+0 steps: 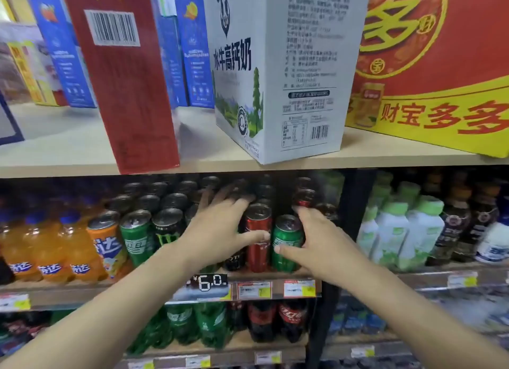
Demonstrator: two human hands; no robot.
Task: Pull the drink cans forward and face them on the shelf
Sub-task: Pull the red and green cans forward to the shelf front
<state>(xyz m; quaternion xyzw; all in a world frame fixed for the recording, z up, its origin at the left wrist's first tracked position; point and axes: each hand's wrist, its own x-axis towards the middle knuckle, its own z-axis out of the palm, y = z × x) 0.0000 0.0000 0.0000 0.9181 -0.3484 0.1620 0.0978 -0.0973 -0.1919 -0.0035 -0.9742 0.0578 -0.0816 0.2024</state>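
While both my arms reach into the middle shelf (154, 286), my left hand (217, 231) lies spread over the cans, fingers fanned toward the dark can tops farther back and my thumb pressed across the front of the red can (257, 236). That hand grips nothing fully; it rests on the cans with the palm down. My right hand (319, 239) is wrapped around the green can (286, 243), thumb on its front face near the bottom of the label and the other fingers curled behind its right side, so it is closed on that can. The red can and the green can stand upright side by side, touching or nearly so, at the front edge of the shelf just above the price tags (275, 289). To the left of my left forearm stand another green can (136, 236), a black can with a green claw mark (166, 231) and an orange can (106, 242), all upright in the front row. Behind them run rows of dark can tops, blurred in the shadow under the upper shelf. Orange soda bottles (41, 250) fill the left end, and white and green bottles (399, 231) stand beyond the dark upright post on the right. Above, a white milk carton box (275, 73) and a red box (124, 79) sit on the upper shelf.
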